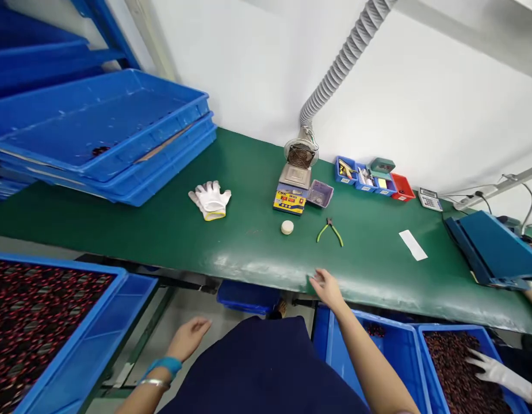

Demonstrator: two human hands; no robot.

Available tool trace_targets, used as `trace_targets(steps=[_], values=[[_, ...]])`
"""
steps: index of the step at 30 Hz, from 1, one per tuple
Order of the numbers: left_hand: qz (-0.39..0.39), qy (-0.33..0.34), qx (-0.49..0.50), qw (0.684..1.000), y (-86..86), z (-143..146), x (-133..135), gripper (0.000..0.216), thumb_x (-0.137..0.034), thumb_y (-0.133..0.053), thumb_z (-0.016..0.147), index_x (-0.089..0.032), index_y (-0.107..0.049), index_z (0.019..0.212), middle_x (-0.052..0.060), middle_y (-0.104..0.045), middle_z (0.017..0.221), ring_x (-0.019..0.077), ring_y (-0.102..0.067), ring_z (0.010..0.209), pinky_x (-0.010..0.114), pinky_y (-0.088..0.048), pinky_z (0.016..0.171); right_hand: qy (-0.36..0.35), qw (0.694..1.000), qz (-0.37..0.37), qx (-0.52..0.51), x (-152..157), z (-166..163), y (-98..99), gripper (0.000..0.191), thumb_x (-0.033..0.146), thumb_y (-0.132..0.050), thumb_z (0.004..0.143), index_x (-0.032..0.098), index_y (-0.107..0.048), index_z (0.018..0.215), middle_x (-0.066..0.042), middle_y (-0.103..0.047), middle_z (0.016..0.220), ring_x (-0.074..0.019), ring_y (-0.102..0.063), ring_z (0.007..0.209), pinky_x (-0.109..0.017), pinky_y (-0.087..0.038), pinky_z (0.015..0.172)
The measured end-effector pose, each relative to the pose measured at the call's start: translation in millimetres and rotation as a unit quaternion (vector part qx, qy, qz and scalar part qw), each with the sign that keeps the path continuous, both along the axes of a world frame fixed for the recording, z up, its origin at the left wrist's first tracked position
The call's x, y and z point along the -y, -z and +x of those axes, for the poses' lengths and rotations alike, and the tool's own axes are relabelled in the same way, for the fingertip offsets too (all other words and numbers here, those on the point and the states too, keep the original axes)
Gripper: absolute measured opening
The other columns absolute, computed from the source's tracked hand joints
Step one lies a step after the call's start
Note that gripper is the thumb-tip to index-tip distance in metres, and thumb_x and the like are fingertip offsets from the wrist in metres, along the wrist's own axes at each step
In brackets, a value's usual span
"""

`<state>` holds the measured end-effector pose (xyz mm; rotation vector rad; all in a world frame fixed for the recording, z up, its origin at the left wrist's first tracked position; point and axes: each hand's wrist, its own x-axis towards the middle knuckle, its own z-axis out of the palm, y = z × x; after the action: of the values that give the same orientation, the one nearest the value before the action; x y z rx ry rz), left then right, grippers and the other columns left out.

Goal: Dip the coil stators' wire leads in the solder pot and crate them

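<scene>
My left hand (188,338), with a blue band and a metal bracelet at its wrist, hangs over the floor gap before the bench; its fingers are loosely stretched and hold nothing. At the front edge of the green bench (257,253) is my right hand (328,288), fingers slightly bent and apart, nothing in it. Farther in lie green-handled nippers (330,231) with the handles spread, and a small round white container (287,227). A pair of white gloves (211,200) rests to the left. Behind the container is a small scale (290,198) with a yellow label, beside a grey-purple bin (320,194).
Stacked blue trays (162,152) stand at the left; a tray of dark-red small parts (41,322) is below. A fan with a grey hose (343,60) rises behind. Small bins (364,178), a calculator (429,199) and a paper strip (413,245) lie right. A co-worker's gloved hand (498,371) touches parts.
</scene>
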<state>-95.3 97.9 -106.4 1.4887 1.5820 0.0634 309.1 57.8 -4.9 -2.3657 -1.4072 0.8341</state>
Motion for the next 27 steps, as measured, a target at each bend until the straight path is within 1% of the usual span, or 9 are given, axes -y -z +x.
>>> trace_targets(steps=[3, 6, 8, 11, 14, 17, 22, 24, 27], values=[[0.017, 0.007, 0.071, 0.997, -10.0, 53.5, -30.9, 0.058, -0.071, -0.042, 0.076, -0.018, -0.065, 0.087, 0.007, -0.071, 0.088, 0.0219, -0.066, 0.086, 0.030, -0.053, 0.079, -0.045, 0.998, 0.033, -0.012, -98.0, -0.9, 31.4, 0.057, 0.028, -0.062, 0.079, 0.014, -0.048, 0.132, -0.013, -0.051, 0.133, -0.0189, -0.062, 0.104, -0.030, -0.048, 0.092], [0.044, 0.006, 0.099, 0.994, -25.3, 83.0, -43.9, 0.051, -0.063, -0.048, 0.079, -0.017, -0.064, 0.096, 0.008, -0.070, 0.096, 0.0215, -0.066, 0.090, 0.031, -0.054, 0.080, -0.070, 0.996, 0.061, -0.008, -147.3, -10.9, 49.2, 0.067, 0.025, -0.063, 0.078, 0.011, -0.039, 0.139, -0.016, -0.039, 0.143, -0.0249, -0.047, 0.125, -0.035, -0.042, 0.102], [0.062, 0.001, 0.097, 0.993, -32.1, 87.7, -50.4, 0.048, -0.059, -0.050, 0.079, -0.017, -0.063, 0.097, 0.008, -0.070, 0.095, 0.0210, -0.067, 0.086, 0.031, -0.056, 0.075, -0.075, 0.995, 0.069, 0.002, -147.0, -13.3, 60.4, 0.066, 0.026, -0.061, 0.080, 0.009, -0.038, 0.140, -0.020, -0.038, 0.142, -0.0282, -0.042, 0.129, -0.040, -0.040, 0.103], [0.101, -0.018, 0.062, 0.993, -33.2, 77.8, -77.4, 0.043, -0.053, -0.052, 0.078, -0.016, -0.061, 0.098, 0.009, -0.069, 0.095, 0.0213, -0.067, 0.083, 0.032, -0.056, 0.074, -0.098, 0.988, 0.098, 0.064, -115.3, -6.6, 83.5, 0.053, 0.030, -0.055, 0.085, 0.010, -0.046, 0.133, -0.021, -0.040, 0.143, -0.0317, -0.040, 0.131, -0.048, -0.034, 0.106], [0.154, -0.031, 0.008, 0.988, -28.8, 62.3, -136.9, 0.042, -0.046, -0.053, 0.079, -0.014, -0.059, 0.105, 0.012, -0.065, 0.105, 0.0228, -0.065, 0.089, 0.035, -0.054, 0.082, -0.144, 0.974, 0.151, 0.093, -81.7, 2.1, 105.1, 0.039, 0.031, -0.046, 0.090, 0.014, -0.053, 0.125, -0.017, -0.045, 0.141, -0.0288, -0.044, 0.127, -0.050, -0.031, 0.107], [0.210, -0.024, -0.043, 0.976, -26.1, 58.8, -215.5, 0.048, -0.039, -0.054, 0.083, -0.013, -0.052, 0.123, 0.016, -0.053, 0.126, 0.0286, -0.054, 0.115, 0.041, -0.043, 0.100, -0.128, 0.973, 0.174, 0.079, -71.5, 1.7, 114.1, 0.040, 0.037, -0.046, 0.090, 0.016, -0.053, 0.123, -0.016, -0.049, 0.137, -0.0278, -0.046, 0.125, -0.048, -0.036, 0.104], [0.239, 0.047, -0.090, 0.966, -19.6, 70.7, -319.0, 0.062, -0.039, -0.064, 0.084, -0.020, -0.041, 0.138, 0.013, -0.029, 0.150, 0.0355, -0.032, 0.134, 0.058, -0.030, 0.107, -0.024, 0.979, 0.194, 0.059, -108.0, -9.0, 113.5, 0.066, 0.052, -0.049, 0.084, 0.013, -0.039, 0.137, -0.020, -0.044, 0.134, -0.0306, -0.046, 0.126, -0.045, -0.040, 0.103], [0.228, 0.078, -0.095, 0.966, -10.5, 70.0, -336.6, 0.053, -0.040, -0.062, 0.087, -0.020, -0.047, 0.134, 0.012, -0.036, 0.146, 0.0331, -0.037, 0.131, 0.058, -0.033, 0.106, -0.010, 0.978, 0.191, 0.081, -134.9, -10.7, 111.8, 0.077, 0.056, -0.050, 0.080, 0.011, -0.033, 0.141, -0.021, -0.040, 0.136, -0.0334, -0.042, 0.129, -0.046, -0.040, 0.104], [0.225, 0.089, -0.104, 0.965, 7.5, 59.2, -332.6, 0.042, -0.038, -0.060, 0.089, -0.019, -0.054, 0.125, 0.011, -0.045, 0.139, 0.0294, -0.044, 0.126, 0.054, -0.038, 0.103, -0.006, 0.982, 0.155, 0.112, -178.9, -13.4, 106.5, 0.088, 0.056, -0.053, 0.075, 0.010, -0.027, 0.145, -0.022, -0.039, 0.136, -0.0371, -0.041, 0.129, -0.049, -0.043, 0.098]])
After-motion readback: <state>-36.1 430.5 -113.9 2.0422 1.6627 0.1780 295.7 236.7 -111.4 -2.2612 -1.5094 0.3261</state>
